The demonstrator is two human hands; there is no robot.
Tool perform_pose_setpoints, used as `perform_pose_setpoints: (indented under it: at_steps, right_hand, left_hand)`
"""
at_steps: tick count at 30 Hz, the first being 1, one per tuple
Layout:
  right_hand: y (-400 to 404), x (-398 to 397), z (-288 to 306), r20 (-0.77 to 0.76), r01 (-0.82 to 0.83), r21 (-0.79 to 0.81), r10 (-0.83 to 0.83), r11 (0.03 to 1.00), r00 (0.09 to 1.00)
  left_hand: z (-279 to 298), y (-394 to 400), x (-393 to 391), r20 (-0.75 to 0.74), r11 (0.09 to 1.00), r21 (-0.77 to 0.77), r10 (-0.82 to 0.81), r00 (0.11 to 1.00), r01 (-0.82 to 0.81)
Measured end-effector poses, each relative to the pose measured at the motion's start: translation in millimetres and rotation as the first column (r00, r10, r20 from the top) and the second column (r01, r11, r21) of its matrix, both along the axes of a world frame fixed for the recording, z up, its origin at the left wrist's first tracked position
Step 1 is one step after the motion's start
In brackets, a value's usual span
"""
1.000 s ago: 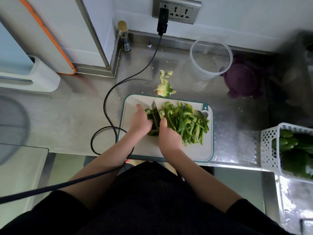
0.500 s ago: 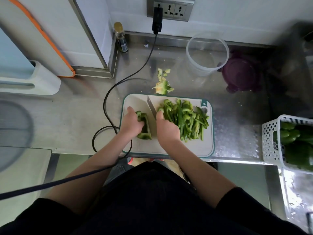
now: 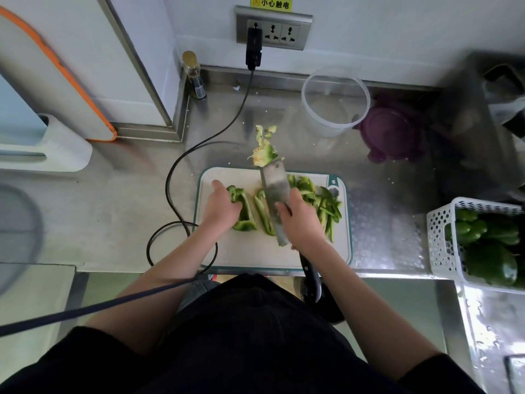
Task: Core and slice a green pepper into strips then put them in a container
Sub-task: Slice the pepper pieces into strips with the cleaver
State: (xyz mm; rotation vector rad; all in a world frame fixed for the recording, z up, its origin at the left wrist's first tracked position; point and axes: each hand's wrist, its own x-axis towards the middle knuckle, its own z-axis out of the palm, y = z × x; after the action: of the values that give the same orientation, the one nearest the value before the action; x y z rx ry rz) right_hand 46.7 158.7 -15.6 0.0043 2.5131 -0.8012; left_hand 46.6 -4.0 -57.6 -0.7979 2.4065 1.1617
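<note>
On the white cutting board (image 3: 301, 253) my left hand (image 3: 220, 207) holds down a piece of green pepper (image 3: 243, 210). My right hand (image 3: 302, 220) grips a cleaver (image 3: 274, 194), whose broad blade lies tilted over the board. A freshly cut strip (image 3: 262, 213) lies just left of the blade. A pile of pepper strips (image 3: 321, 199) lies on the board's right part. The pepper core (image 3: 264, 150) sits on the counter behind the board. A clear round container (image 3: 335, 100) stands at the back right, with nothing in it.
A purple lid (image 3: 393, 135) lies beside the container. A white basket (image 3: 446, 240) with whole green peppers stands at the right. A black cable (image 3: 184, 163) runs from the wall socket (image 3: 272, 31) past the board's left side. A small bottle (image 3: 194, 75) stands in the back corner.
The cleaver's blade has tilted flat and shifted right, leaving a cut strip beside the pepper piece. My left hand has slid left with the piece.
</note>
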Motion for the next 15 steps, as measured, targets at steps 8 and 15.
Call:
perform_pose_setpoints:
  at_steps: [8, 15]
  right_hand:
    - [-28, 2, -8, -0.001, -0.109, 0.061, 0.11, 0.992, 0.994]
    - [-36, 6, -25, -0.007, -0.141, 0.112, 0.143, 0.984, 0.99]
  left_hand:
    - [-4, 7, 4, -0.027, 1.0, -0.019, -0.002, 1.0, 0.002]
    - [-4, 8, 2, -0.034, 0.999, -0.046, -0.007, 0.999, 0.006]
